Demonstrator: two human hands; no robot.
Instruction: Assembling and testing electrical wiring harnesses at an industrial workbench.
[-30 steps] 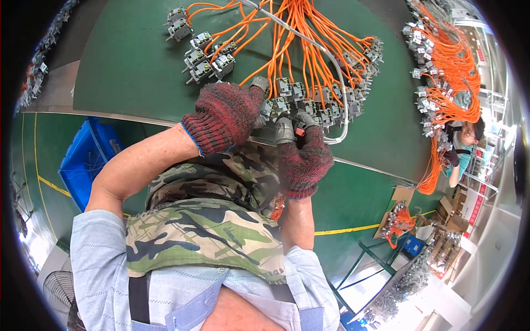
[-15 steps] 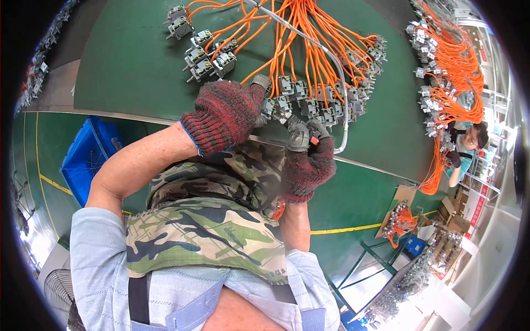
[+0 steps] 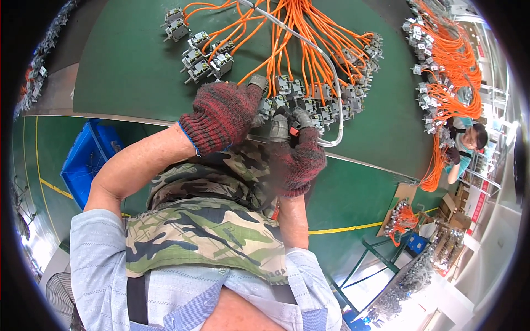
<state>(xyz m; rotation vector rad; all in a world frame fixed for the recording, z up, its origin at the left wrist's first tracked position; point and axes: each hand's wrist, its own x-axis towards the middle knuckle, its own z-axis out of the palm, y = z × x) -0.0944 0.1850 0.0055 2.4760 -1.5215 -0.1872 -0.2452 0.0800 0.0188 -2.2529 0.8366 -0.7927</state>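
My left hand (image 3: 225, 113) wears a red-and-black knit glove with grey-wrapped fingertips. Its fingers close on a grey metal connector (image 3: 265, 106) on an orange cable, at the near edge of the green table. Just right of it, my right hand (image 3: 298, 157), gloved alike, is closed round a small black tool with a red part (image 3: 294, 132); fingers cover most of it. The tool's dark end points at the connectors in front of my left hand. A white cord (image 3: 335, 83) loops down from above to beside my right hand.
A fan of orange cables (image 3: 301, 33) ends in several grey connectors (image 3: 220, 65) on the green table (image 3: 132, 66). More cable bundles (image 3: 452, 60) hang at the right, beside a co-worker (image 3: 469, 138). A blue bin (image 3: 83, 160) stands at the left, below the table edge.
My right hand has moved left with the small tool, nearer my left hand. The white cord's lower loop has shifted left with it. My left hand stays almost still on the connector.
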